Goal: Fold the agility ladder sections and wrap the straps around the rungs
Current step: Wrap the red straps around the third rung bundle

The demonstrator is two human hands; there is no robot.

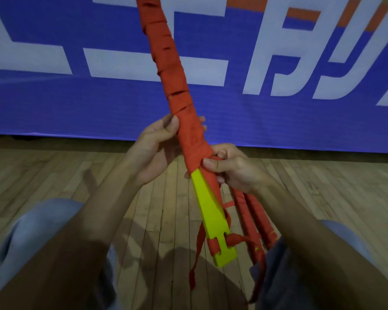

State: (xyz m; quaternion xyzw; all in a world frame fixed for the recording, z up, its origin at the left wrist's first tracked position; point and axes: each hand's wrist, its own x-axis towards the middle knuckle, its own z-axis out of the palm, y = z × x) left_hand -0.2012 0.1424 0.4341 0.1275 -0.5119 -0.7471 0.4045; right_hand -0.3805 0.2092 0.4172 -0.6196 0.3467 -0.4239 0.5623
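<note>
L hand (157, 146) grips red-strap-wrapped rung bundle (177, 86) mid-length, fingers curled round it; bundle tilts up toward far banner (278, 113). R hand (231, 166) pinches strap (213, 158) at wrap edge. Bare yellow rung (211, 218) end nearest. More wrapped rungs (251, 220) on wood floor (155, 209), right.

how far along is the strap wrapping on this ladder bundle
Done: the red strap coils around most of the held bundle, and more red-wrapped bundles lie by the right leg. In hand: the left hand grips the wrapped part while the right hand pinches the strap at the wrap's lower edge. Left: the yellow rung end is bare and a loose strap tail hangs down.
</note>
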